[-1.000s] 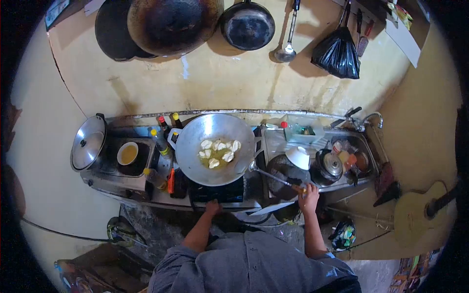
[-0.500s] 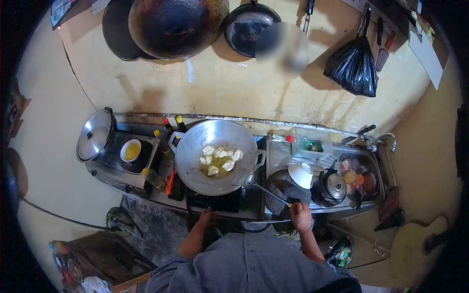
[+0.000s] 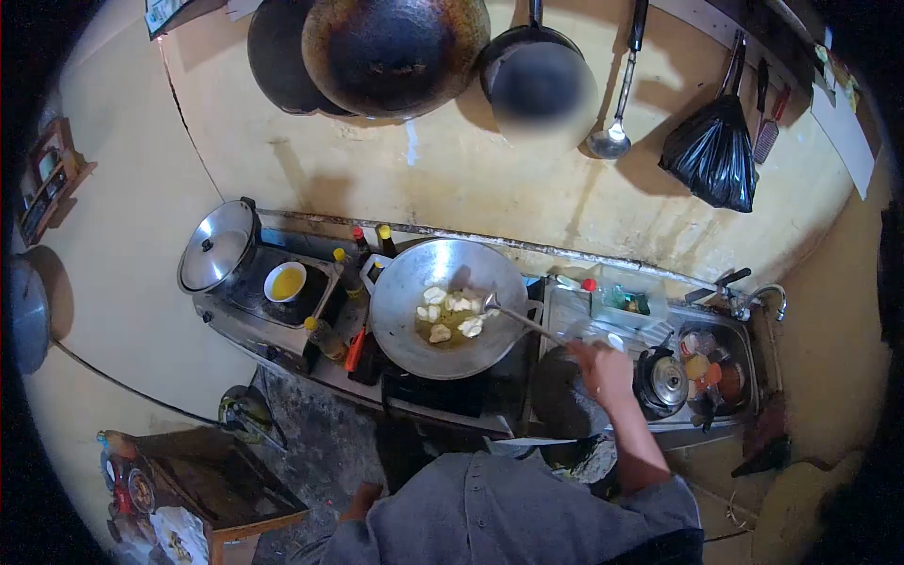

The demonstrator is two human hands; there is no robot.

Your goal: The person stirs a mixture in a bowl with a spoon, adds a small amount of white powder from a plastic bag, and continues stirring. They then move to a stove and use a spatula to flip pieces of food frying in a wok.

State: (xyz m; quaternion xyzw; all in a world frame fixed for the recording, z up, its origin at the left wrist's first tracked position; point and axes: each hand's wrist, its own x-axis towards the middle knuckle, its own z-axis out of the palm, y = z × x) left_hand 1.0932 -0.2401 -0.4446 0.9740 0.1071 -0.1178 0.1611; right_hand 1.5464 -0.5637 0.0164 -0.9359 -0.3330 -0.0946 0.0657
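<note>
My right hand (image 3: 603, 370) is closed around the handle of a long metal ladle (image 3: 529, 323). The ladle's head reaches over the right side of a large silver wok (image 3: 395, 325) and touches or nearly touches the food. In the wok, several white pieces of food (image 3: 440, 332) lie in a shallow pool of yellowish oil. My left hand (image 3: 365, 497) hangs low beside my body, away from the stove; its fingers cannot be made out. The wok stands on the right burner of the stove (image 3: 438, 394).
Left of the wok stand a bowl of yellow liquid (image 3: 284, 282), a lidded pot (image 3: 217, 247) and several bottles (image 3: 326, 340). On the right are a dark stone mortar (image 3: 568, 395), a kettle (image 3: 667, 381) and a sink (image 3: 744, 377) with dishes. Pans and another ladle (image 3: 610, 141) hang above.
My right hand has moved up and forward, bringing the ladle's head from the wok's rim to the food inside. My left hand has dropped back from the stove's front. The view has shifted.
</note>
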